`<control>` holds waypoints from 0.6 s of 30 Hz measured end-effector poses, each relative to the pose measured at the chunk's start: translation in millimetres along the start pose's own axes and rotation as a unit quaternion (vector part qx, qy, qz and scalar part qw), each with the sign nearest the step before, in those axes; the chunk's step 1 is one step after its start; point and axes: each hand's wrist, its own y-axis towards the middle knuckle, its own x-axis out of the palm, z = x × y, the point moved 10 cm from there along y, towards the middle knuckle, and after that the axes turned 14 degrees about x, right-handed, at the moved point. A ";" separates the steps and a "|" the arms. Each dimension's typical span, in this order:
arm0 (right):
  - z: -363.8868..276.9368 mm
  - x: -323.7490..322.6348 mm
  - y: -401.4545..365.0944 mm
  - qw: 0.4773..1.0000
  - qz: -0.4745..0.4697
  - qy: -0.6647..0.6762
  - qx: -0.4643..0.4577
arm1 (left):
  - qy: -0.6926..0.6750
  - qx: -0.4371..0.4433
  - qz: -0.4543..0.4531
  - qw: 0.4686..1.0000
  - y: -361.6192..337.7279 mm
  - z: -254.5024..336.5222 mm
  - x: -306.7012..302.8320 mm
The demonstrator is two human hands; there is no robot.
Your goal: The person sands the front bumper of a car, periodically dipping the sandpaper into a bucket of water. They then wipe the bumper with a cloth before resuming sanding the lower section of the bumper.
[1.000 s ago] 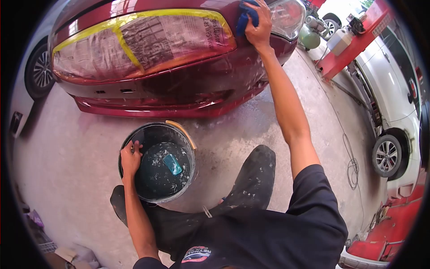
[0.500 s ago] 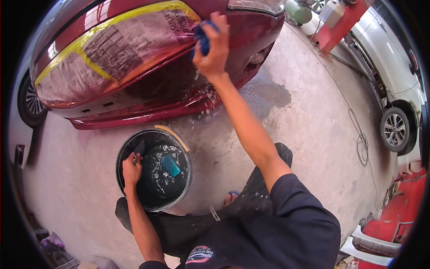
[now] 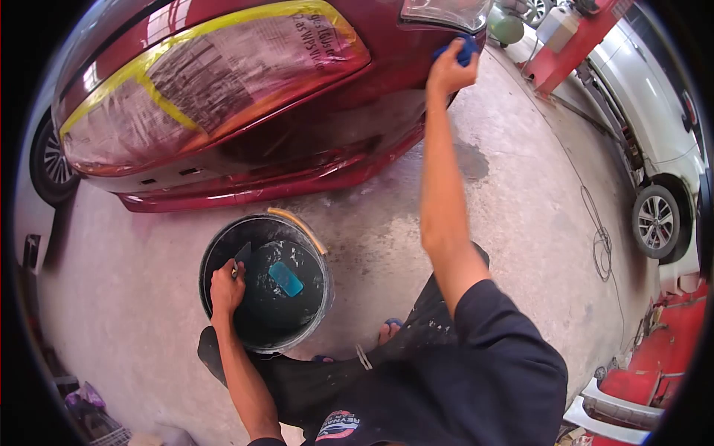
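Ahead, a person's right hand [image 3: 451,73] grips a blue cloth [image 3: 468,50] at the bumper's [image 3: 297,160] corner, where trapped grit could scratch the paint; the left hand [image 3: 225,287] clasps a scraper [image 3: 243,254] inside the bucket [image 3: 327,286], where a slack hold could drop it.

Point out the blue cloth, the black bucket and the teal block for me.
Blue cloth [image 3: 468,50]: head view, on the part showing beside the fingers.
Black bucket [image 3: 231,237]: head view, on its inner wall, upper left.
Teal block [image 3: 285,279]: head view, on the middle of its upper face.
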 end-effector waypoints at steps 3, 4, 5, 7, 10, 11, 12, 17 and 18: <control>-50.9 -5.8 -99.8 0.971 -0.030 0.028 -0.237 | 0.001 0.015 -0.018 1.000 15.8 8.2 8.4; -53.9 -4.5 -132.2 0.969 -0.084 0.040 -0.228 | -0.003 0.019 -0.025 1.000 18.1 11.6 12.6; -57.9 -4.4 -163.9 0.963 -0.118 0.056 -0.236 | -0.008 0.020 -0.032 0.999 19.0 15.1 15.9; -76.6 -1.1 -229.8 0.919 -0.228 0.048 -0.317 | 0.025 0.029 -0.033 0.999 17.5 27.0 16.3; -69.8 19.2 -297.9 0.789 -0.452 0.027 -0.415 | 0.033 0.023 -0.084 0.996 9.4 16.8 34.0; -66.5 19.9 -283.6 0.810 -0.430 0.029 -0.397 | 0.027 0.022 -0.106 0.994 11.1 7.7 42.3; -65.7 14.0 -260.3 0.827 -0.411 0.032 -0.381 | 0.027 0.038 -0.085 0.995 10.7 7.5 40.6; -38.4 0.6 -78.1 0.973 -0.117 -0.034 -0.196 | -0.008 0.037 -0.084 0.996 3.8 8.6 41.1; -37.6 9.7 -48.2 0.979 -0.101 -0.022 -0.176 | -0.011 0.047 -0.086 0.995 5.1 10.0 42.7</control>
